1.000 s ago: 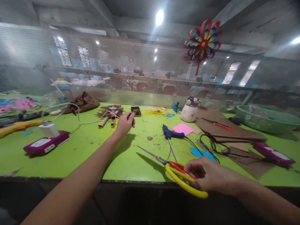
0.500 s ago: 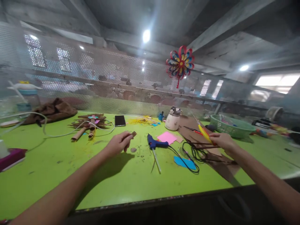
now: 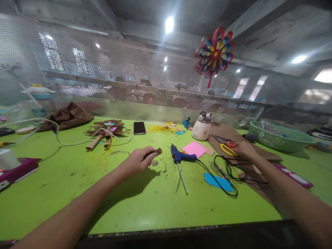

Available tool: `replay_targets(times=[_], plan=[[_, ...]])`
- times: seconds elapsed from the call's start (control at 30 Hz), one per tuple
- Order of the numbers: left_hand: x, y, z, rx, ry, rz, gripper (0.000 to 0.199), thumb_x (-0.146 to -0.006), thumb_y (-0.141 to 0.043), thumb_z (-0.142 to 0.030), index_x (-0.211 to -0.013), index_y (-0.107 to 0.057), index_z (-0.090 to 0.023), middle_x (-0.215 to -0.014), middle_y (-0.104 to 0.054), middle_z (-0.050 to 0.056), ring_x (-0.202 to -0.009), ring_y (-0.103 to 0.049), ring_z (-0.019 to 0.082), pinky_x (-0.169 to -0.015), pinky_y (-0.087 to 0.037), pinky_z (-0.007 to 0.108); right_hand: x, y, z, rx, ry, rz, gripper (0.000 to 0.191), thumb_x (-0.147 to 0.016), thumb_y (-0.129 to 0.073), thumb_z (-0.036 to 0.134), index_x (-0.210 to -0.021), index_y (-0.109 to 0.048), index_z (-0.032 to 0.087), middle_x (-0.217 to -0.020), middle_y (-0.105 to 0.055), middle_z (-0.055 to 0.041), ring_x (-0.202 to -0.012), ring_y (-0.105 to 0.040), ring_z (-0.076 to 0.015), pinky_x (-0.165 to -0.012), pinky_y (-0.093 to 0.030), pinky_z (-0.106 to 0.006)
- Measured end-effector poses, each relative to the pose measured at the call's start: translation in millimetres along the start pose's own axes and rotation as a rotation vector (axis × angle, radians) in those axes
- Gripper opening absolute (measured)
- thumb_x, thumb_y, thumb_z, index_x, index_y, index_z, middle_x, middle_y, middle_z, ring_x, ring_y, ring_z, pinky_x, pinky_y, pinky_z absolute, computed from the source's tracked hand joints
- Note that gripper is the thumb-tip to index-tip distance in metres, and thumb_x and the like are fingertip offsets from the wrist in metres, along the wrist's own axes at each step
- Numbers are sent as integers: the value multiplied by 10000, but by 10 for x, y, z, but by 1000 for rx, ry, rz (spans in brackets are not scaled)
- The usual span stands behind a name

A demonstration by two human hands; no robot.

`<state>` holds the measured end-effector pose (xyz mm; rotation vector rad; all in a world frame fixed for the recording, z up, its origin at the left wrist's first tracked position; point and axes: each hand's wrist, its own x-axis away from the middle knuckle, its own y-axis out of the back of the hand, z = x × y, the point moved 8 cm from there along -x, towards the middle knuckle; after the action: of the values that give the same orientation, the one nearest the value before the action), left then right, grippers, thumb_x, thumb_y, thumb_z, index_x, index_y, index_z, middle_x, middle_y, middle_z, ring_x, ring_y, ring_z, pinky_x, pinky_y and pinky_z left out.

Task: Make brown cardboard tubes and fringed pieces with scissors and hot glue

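Note:
My left hand [image 3: 141, 159] is closed around a small brown cardboard piece [image 3: 159, 151], one end of it sticking out past the fingertips. It hovers over the green table, left of a blue glue gun [image 3: 183, 157] with a glue stick [image 3: 183, 180] at its back. At the right my right hand [image 3: 245, 151] has its fingers closed at the handles of yellow-handled scissors [image 3: 228, 150], low over a brown cardboard sheet [image 3: 228, 129]. Red handles [image 3: 230, 141] of another tool lie against the scissors. The right fingertips are partly hidden.
A pink paper [image 3: 194, 148], a blue paper [image 3: 218, 181] and a black cord [image 3: 207, 170] surround the glue gun. Behind stand a white bottle [image 3: 201, 129] and a green basket [image 3: 282, 140]. At the left are a cardboard craft [image 3: 107, 129], a phone [image 3: 139, 128] and a purple power strip [image 3: 24, 169].
The yellow-handled scissors, raised and slanted in my right hand before, are now lower, flat by the red handles. My left hand still holds the cardboard piece. The view has shifted.

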<state>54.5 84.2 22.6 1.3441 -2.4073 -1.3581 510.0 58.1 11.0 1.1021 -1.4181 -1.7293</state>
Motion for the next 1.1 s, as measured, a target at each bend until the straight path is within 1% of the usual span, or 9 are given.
replay_targets(times=[0.13, 0.27, 0.37, 0.43, 0.5, 0.57, 0.67, 0.9, 1.1], plan=[[17, -29, -111, -18, -44, 22, 295, -901, -403, -407, -876, -602, -191, -565, -537, -20, -529, -488, 124, -520, -358, 234, 209, 340, 397, -170, 95, -47, 250, -856, -550, 272, -914, -696, 78, -963, -696, -158, -965, -627, -293, -824, -477, -389], [52, -47, -271, -72, -107, 43, 305, -914, -388, -400, -933, -617, -199, -667, -592, 9, -613, -532, 136, -567, -384, 236, 744, 624, 1426, -472, 389, -14, 342, -871, -501, 399, -1105, -646, 195, -1144, -668, -54, -1014, -620, -185, -844, -483, -267], [81, -1, -364, -106, -141, 24, 317, -916, -384, -395, -1003, -621, -203, -736, -620, 24, -649, -548, 141, -597, -398, 237, 1325, 661, 2372, -993, 754, 284, 504, -809, -619, 327, -1274, -510, 165, -1219, -608, -121, -1026, -603, -195, -866, -488, -341], [92, 69, -378, -112, -135, -5, 321, -908, -388, -402, -1001, -623, -204, -707, -613, 16, -636, -546, 144, -597, -404, 238, 1594, 592, 2805, -1102, 858, 411, 614, -756, -683, 271, -1317, -457, 160, -1201, -604, -123, -1043, -581, -187, -876, -475, -335], [90, 151, -360, -126, -123, -35, 319, -896, -398, -409, -989, -630, -210, -675, -605, 8, -631, -546, 149, -602, -409, 239, 1679, 481, 3026, -1217, 813, 478, 580, -770, -653, 220, -1304, -451, 119, -1001, -658, -101, -868, -621, -159, -727, -506, -290], [79, 210, -334, -139, -129, -50, 320, -887, -411, -414, -998, -635, -214, -689, -619, 11, -646, -555, 153, -620, -417, 240, 1687, 369, 3092, -1191, 755, 511, 411, -841, -559, 208, -1237, -512, 110, -675, -614, 0, -563, -558, -104, -540, -460, -236], [56, 181, -303, -156, -169, -1, 324, -884, -420, -420, -997, -644, -214, -780, -661, 29, -687, -580, 161, -650, -429, 246, 1660, 382, 2982, -913, 769, 383, 263, -924, -435, 242, -1007, -641, 100, -511, -489, 53, -442, -427, -72, -463, -359, -199], [30, -150, -188, -216, -156, 219, 345, -905, -391, -429, -1052, -639, -238, -966, -690, 54, -823, -617, 197, -733, -437, 288, 1637, 538, 2545, -535, 831, 141, 218, -866, -532, 178, -701, -667, 137, -605, -570, -12, -559, -431, -106, -548, -290, -229], [-17, -206, -92, -222, -111, 254, 347, -878, -416, -428, -973, -676, -220, -874, -702, 71, -745, -623, 201, -666, -444, 280, 1609, 376, 2145, -420, 805, 60, 214, -878, -517, 165, -743, -683, 155, -693, -642, -50, -650, -534, -143, -626, -344, -240]])
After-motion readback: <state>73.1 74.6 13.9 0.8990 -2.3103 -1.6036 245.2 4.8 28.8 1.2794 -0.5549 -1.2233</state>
